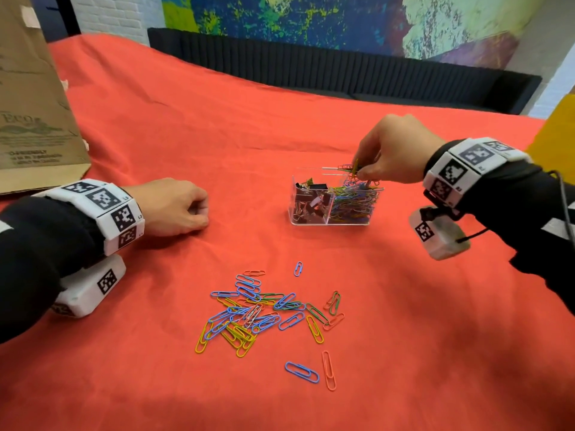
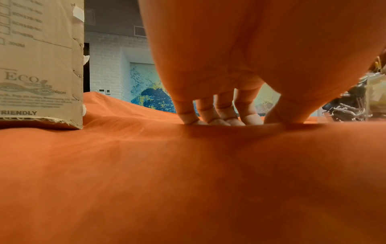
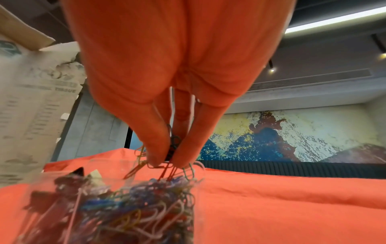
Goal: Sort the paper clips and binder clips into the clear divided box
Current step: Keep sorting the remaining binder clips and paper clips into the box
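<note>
Several paper clips (image 3: 167, 170) dangle lengthwise-down from the right hand (image 1: 395, 150).

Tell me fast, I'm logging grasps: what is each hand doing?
Left hand: loosely curled, resting on the red cloth, holding nothing.
Right hand: pinching a bunch of paper clips above the clear divided box.

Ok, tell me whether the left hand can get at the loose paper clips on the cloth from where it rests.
Probably yes. The left hand rests on the red cloth holding nothing, and only bare cloth lies between it and the loose paper clips. The right hand is off over the clear divided box, out of the way.
</note>
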Motion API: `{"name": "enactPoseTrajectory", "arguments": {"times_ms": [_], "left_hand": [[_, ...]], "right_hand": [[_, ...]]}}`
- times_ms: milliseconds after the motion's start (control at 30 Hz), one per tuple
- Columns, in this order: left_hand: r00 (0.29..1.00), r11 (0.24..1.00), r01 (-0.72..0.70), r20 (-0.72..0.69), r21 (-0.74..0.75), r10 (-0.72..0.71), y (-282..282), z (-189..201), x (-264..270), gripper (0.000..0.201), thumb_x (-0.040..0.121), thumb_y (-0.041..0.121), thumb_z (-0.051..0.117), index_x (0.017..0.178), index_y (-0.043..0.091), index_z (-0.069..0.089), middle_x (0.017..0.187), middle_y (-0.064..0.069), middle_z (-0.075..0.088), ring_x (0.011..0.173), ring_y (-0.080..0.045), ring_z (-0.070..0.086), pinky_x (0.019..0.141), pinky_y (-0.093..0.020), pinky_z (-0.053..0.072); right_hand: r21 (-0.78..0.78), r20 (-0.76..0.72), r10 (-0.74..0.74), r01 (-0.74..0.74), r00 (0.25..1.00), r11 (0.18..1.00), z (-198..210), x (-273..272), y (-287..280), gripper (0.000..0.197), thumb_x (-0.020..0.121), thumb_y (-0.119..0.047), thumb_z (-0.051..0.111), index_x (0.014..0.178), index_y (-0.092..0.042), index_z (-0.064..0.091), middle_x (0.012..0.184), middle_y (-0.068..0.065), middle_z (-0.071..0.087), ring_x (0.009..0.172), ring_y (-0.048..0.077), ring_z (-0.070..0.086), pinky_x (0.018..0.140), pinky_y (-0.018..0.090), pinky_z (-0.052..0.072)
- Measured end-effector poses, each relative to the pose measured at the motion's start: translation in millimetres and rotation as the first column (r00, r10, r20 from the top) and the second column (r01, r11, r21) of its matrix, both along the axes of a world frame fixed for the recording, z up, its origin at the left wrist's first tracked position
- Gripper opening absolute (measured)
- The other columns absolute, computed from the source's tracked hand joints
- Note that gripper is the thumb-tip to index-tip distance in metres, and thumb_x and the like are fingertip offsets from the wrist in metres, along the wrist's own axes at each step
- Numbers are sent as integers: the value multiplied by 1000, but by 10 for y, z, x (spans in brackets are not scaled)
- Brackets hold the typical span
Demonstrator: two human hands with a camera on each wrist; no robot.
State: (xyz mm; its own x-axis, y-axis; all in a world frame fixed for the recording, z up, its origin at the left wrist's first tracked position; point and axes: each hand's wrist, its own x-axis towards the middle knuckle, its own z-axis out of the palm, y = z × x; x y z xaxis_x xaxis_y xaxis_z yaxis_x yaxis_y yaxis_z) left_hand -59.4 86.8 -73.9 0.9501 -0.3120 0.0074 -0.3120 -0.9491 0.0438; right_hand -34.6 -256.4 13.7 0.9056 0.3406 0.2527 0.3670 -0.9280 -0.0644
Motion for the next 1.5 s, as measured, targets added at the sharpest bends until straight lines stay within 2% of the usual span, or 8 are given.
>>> {"name": "enactPoseTrajectory", "arguments": {"times_ms": [233, 533, 600, 733, 1000, 1200, 1367, 1500], "left_hand": [[1000, 1000, -2, -9, -2, 2, 0, 5, 0, 15, 85, 33, 60, 77, 20, 60, 70, 6, 65, 67, -16, 58, 67, -24, 39], [1000, 1000, -5, -9, -2, 5, -5, 2, -4, 14, 85, 32, 59, 77, 19, 60, 69, 5, 65, 67, -17, 59, 66, -25, 40], [1000, 1000, 0, -3, -1, 0, 2, -4, 1, 14, 85, 32, 59, 76, 21, 60, 69, 7, 65, 66, -15, 58, 66, -24, 39], [1000, 1000, -1, -5, -7, 1, 13, 2, -1, 14, 85, 32, 59, 76, 21, 60, 69, 7, 65, 66, -14, 58, 66, -24, 39], [1000, 1000, -8, -8, 0, 8, -1, 11, 0, 15, 85, 33, 59, 77, 21, 59, 69, 6, 65, 66, -14, 58, 66, -24, 38], [1000, 1000, -7, -12, 2, 7, 8, 2, 4, 15, 85, 33, 59, 77, 21, 59, 70, 6, 65, 68, -17, 59, 66, -25, 39], [1000, 1000, -14, -15, -8, 14, 14, 2, 8, 15, 84, 34, 59, 76, 21, 60, 68, 6, 66, 67, -15, 60, 65, -25, 40], [1000, 1000, -20, -16, -1, 20, 13, 0, 8, 15, 84, 33, 59, 77, 20, 60, 70, 5, 66, 69, -18, 60, 66, -25, 41]], "right_hand": [[1, -8, 24, -24, 1000, 1000, -44, -72, -17, 23, 72, -10, 76, 90, -24, 78, 76, -10, 73, 81, 13, 71, 86, 29, 55], [-20, -14, 124, -124, 992, 992, -161, -133, 60, 13, 83, -22, 71, 90, -29, 80, 68, -21, 65, 79, 13, 67, 77, 23, 46], [-10, 20, 113, -113, 993, 994, -209, -111, 60, 14, 82, -21, 72, 90, -29, 81, 72, -12, 72, 81, 18, 69, 78, 26, 51], [-13, 17, 89, -89, 996, 996, -200, -104, 38, 19, 80, -15, 71, 87, -30, 81, 59, -20, 57, 79, 19, 68, 79, 33, 57], [-32, -14, 135, -136, 991, 990, -279, -112, 80, 51, 73, 4, 49, 95, -31, 79, 86, 2, 75, 81, 21, 65, 78, 35, 57], [38, 23, 111, -112, 994, 993, -232, -81, 37, 55, 72, 5, 43, 97, -27, 79, 79, 1, 67, 76, 20, 56, 73, 25, 41], [-35, -30, 56, -57, 998, 998, -308, -51, 0, 53, 73, 3, 46, 104, -27, 77, 98, 3, 72, 93, 25, 63, 84, 35, 53], [-52, -33, 83, -84, 996, 995, -336, -77, -18, 54, 73, 4, 48, 108, -24, 77, 108, 0, 75, 102, 26, 64, 90, 35, 52]]}}
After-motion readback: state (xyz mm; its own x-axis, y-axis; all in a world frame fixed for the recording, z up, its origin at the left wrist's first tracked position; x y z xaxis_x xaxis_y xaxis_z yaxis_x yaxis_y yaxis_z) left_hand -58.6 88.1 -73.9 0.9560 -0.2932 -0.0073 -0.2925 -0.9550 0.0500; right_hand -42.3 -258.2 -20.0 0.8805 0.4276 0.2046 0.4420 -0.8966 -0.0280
